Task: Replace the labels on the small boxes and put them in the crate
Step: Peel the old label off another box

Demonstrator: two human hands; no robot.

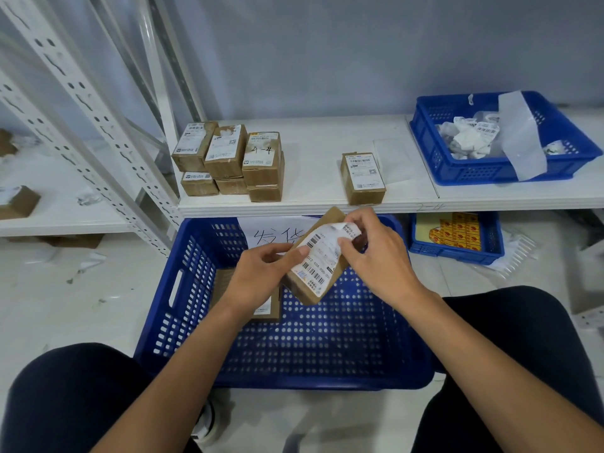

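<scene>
The left hand is gripping the small box, holding it tilted just above the blue crate, bracing it while the right hand is pinching the lifted top corner of its label, evidently to peel the old one away.

A stacked box bears handwritten "4-4", the shelf edge reads "2-4", and a paper sign in the crate shows handwritten Chinese characters.
</scene>
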